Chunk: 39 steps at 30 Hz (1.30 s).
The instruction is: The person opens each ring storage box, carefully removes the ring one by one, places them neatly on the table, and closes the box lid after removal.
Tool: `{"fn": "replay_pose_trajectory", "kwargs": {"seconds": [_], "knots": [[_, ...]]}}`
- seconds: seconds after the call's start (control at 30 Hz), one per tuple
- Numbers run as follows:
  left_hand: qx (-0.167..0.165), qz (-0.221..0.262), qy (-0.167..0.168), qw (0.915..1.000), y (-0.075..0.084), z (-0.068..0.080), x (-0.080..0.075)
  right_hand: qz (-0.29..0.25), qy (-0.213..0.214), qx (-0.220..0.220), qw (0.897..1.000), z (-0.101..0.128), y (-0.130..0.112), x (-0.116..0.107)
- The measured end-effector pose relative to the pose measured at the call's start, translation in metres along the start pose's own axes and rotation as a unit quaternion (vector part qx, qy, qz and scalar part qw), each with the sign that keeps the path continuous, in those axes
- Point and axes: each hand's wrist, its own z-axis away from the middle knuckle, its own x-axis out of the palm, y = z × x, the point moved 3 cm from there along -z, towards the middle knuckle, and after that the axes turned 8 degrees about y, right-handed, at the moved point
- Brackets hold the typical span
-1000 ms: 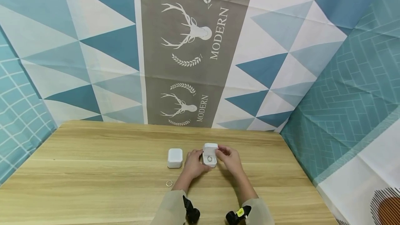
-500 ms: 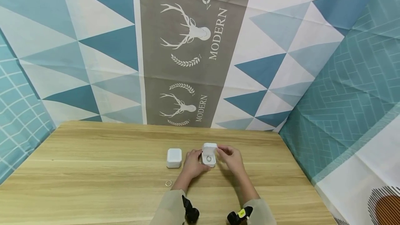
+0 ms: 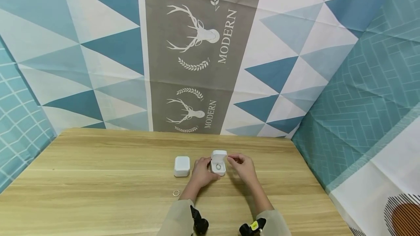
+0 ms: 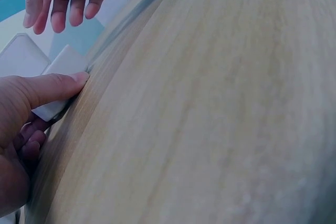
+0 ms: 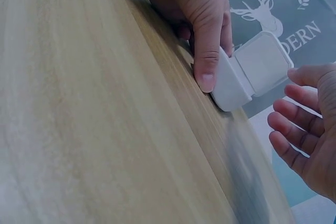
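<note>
Left hand point(image 3: 201, 172) grips open ring box point(image 3: 218, 162) on bench point(image 3: 98, 177), ring point(image 3: 218, 166) seated inside. Right hand point(image 3: 242, 166) has drawn slightly back from the box, fingers relaxed, empty: placement appears complete.

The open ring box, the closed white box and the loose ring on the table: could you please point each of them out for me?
open ring box point(image 3: 218, 162): head view, on its white base beside the seated ring.
closed white box point(image 3: 182, 165): head view, on its lid top.
loose ring point(image 3: 176, 192): head view, on the thin band.

White ring boxes point(image 3: 218, 162), tan wooden table point(image 3: 98, 177), blue triangle-patterned backdrop point(image 3: 82, 46).
</note>
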Motion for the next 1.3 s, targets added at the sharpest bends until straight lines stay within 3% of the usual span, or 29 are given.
{"fn": "replay_pose_trajectory", "kwargs": {"seconds": [1.3], "knots": [[0.011,-0.002,0.006,0.9999,-0.0002,-0.0003,-0.0001,0.044,-0.031,-0.039,0.998,0.0094,-0.0001,0.0068]]}}
